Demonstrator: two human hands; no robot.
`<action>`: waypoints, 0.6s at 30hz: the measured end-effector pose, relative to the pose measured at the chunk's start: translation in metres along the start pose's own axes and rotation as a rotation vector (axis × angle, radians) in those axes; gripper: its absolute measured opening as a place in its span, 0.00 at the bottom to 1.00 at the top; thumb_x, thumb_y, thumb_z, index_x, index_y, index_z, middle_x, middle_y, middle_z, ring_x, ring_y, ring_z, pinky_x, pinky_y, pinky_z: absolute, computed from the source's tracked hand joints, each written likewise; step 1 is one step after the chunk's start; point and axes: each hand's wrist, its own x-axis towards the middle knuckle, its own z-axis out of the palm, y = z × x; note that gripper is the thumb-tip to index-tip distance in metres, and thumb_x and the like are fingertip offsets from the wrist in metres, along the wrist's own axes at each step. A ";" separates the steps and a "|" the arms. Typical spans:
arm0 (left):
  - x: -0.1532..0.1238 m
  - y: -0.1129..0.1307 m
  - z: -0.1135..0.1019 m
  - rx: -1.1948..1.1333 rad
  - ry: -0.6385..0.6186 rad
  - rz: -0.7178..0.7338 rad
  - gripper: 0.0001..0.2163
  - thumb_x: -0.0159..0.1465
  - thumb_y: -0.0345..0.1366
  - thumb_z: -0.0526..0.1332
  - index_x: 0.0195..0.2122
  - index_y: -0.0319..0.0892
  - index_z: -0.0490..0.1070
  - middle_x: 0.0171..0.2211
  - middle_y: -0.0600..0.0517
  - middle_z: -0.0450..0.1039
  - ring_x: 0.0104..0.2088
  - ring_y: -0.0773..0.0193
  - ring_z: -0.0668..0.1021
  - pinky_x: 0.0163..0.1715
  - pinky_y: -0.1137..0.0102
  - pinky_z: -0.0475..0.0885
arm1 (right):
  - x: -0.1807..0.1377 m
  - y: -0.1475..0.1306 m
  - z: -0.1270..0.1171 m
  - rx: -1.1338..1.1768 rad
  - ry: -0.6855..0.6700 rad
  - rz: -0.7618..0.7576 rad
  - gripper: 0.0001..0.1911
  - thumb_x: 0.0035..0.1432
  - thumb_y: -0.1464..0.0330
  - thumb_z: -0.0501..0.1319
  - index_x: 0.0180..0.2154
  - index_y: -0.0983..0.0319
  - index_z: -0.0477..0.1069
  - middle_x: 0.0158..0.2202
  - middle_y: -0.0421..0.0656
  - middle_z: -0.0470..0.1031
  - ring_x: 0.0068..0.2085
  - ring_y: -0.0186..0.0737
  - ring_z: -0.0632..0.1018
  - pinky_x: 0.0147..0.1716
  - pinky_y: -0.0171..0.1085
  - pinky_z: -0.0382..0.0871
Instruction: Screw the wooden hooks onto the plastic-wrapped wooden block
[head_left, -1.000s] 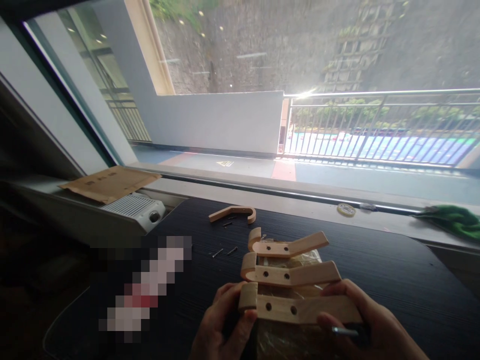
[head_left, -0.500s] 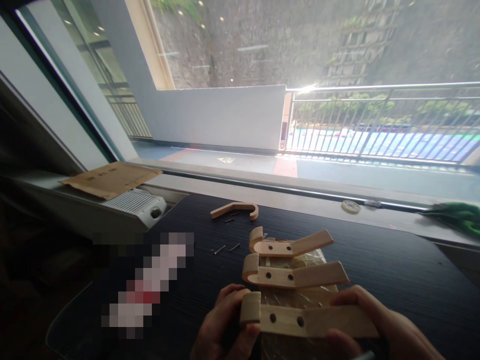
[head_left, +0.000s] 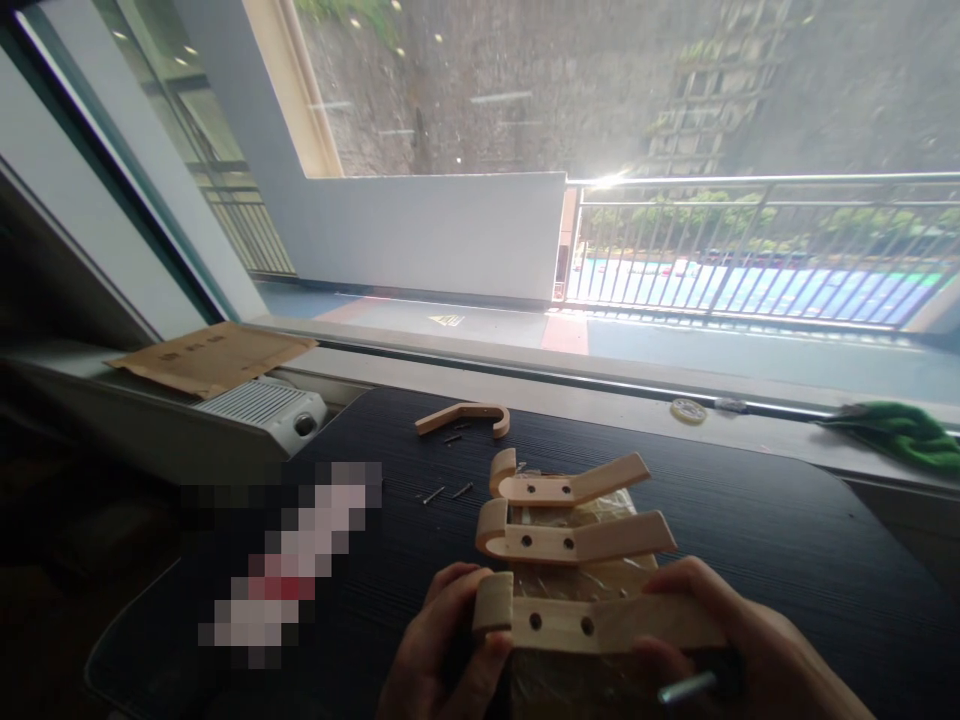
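My left hand (head_left: 442, 650) is closed on the curled end of a wooden hook (head_left: 592, 625) with two drilled holes. My right hand (head_left: 739, 655) wraps around the hook's long end and also holds a thin metal tool (head_left: 686, 688) in its fingers. Both hands hold the hook low over the dark table (head_left: 787, 540). Beyond it, two more wooden hooks (head_left: 570, 540) (head_left: 566, 487) lie side by side on a clear plastic bag (head_left: 592, 512). A fourth hook (head_left: 465, 417) lies farther back near loose screws (head_left: 442, 492).
A white heater (head_left: 262, 410) with a sheet of cardboard (head_left: 210, 355) on it stands at the left. On the window sill lie a roll of tape (head_left: 688, 410) and a green cloth (head_left: 896, 432). A blurred-out patch covers part of the table at the left.
The held hook has shifted slightly toward the two lying hooks, and the metal tool in my right hand shows again at the bottom edge. The view has drifted a little.
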 end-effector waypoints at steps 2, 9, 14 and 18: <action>-0.001 -0.002 0.000 0.013 0.015 0.000 0.14 0.57 0.47 0.60 0.38 0.44 0.74 0.38 0.48 0.77 0.38 0.58 0.78 0.38 0.71 0.75 | 0.000 0.003 0.000 -0.070 0.048 -0.021 0.13 0.51 0.59 0.59 0.39 0.55 0.64 0.29 0.38 0.77 0.24 0.35 0.76 0.21 0.27 0.69; -0.002 -0.006 -0.003 0.030 -0.075 -0.007 0.13 0.58 0.42 0.60 0.41 0.43 0.72 0.39 0.48 0.76 0.40 0.56 0.77 0.38 0.71 0.75 | 0.003 0.000 0.003 -0.091 0.050 -0.023 0.11 0.52 0.58 0.58 0.36 0.57 0.64 0.26 0.37 0.77 0.22 0.34 0.75 0.19 0.27 0.68; -0.003 -0.008 -0.003 -0.014 -0.159 -0.042 0.12 0.60 0.39 0.57 0.44 0.44 0.69 0.40 0.49 0.76 0.42 0.58 0.77 0.37 0.72 0.74 | 0.004 -0.001 0.002 -0.063 0.042 -0.013 0.12 0.52 0.58 0.58 0.37 0.56 0.64 0.28 0.37 0.77 0.23 0.34 0.75 0.20 0.27 0.68; -0.001 -0.008 -0.002 -0.031 -0.173 -0.033 0.11 0.59 0.37 0.58 0.43 0.45 0.69 0.39 0.50 0.76 0.39 0.59 0.77 0.38 0.72 0.74 | 0.004 -0.004 0.004 -0.026 0.063 0.014 0.12 0.51 0.58 0.58 0.36 0.56 0.63 0.25 0.36 0.76 0.21 0.34 0.74 0.18 0.27 0.67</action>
